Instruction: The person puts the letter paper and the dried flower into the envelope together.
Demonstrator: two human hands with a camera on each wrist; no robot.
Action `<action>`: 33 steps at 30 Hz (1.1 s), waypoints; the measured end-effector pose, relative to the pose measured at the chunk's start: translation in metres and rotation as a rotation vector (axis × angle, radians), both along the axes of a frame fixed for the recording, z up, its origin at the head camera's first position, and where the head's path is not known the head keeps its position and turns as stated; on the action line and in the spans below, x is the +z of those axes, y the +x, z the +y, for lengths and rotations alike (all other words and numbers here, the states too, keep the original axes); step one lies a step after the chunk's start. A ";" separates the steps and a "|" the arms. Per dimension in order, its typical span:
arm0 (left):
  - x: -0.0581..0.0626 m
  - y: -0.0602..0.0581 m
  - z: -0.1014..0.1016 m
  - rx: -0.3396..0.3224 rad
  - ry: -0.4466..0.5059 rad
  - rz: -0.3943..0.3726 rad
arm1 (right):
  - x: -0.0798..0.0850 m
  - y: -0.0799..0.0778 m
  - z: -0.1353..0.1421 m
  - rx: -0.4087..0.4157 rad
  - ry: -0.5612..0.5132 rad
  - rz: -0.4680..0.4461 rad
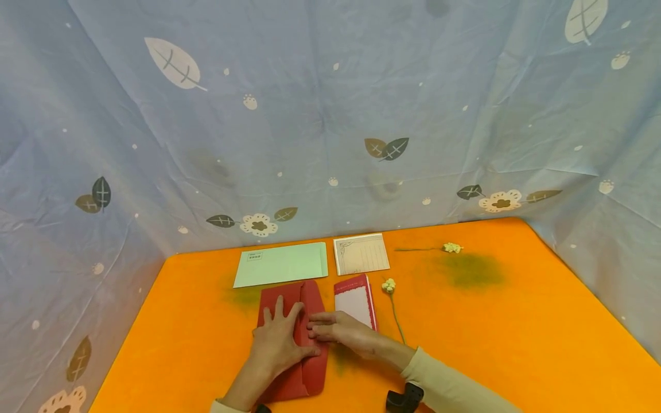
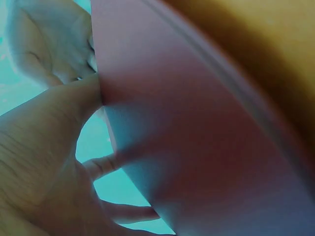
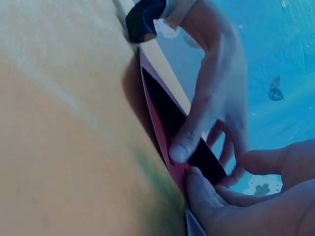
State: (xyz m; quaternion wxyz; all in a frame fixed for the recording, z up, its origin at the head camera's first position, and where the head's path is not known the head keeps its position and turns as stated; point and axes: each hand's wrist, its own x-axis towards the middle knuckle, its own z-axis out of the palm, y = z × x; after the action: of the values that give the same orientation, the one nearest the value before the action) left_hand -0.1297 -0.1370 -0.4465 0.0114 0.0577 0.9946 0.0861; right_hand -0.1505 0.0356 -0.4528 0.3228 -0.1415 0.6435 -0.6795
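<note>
A red envelope (image 1: 311,373) lies on the orange table (image 1: 490,344), close to the front edge. My left hand (image 1: 279,338) lies flat on it with spread fingers and presses it down. My right hand (image 1: 335,331) reaches in from the right and pinches the envelope's flap at its right edge. The right wrist view shows the left hand's (image 3: 216,93) thumb on the red envelope's (image 3: 160,123) raised edge, with the right hand (image 3: 246,196) gripping just below it. The left wrist view is filled by the red envelope (image 2: 197,123), with the left hand (image 2: 39,147) beside it.
A red card with a white face (image 1: 355,301) lies just right of the envelope. Behind are a pale green envelope (image 1: 281,264) and a beige lined sheet (image 1: 361,253). Two small white flower sprigs (image 1: 388,285) (image 1: 452,248) lie to the right. Blue patterned cloth (image 1: 330,115) walls the table.
</note>
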 end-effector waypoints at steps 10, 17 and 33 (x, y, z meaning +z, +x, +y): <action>0.000 -0.001 0.001 0.017 -0.018 -0.028 | 0.004 -0.002 0.019 -0.015 -0.012 -0.015; -0.001 -0.002 0.002 0.019 -0.016 -0.030 | 0.014 -0.012 0.045 -0.032 0.000 0.059; -0.001 -0.002 0.001 0.018 0.000 -0.039 | 0.017 -0.023 0.080 -0.402 0.632 0.430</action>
State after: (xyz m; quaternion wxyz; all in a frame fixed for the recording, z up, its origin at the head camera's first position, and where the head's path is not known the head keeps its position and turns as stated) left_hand -0.1320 -0.1356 -0.4479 0.0301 0.0471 0.9946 0.0871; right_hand -0.1730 0.1153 -0.4358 0.0702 -0.0460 0.8873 -0.4535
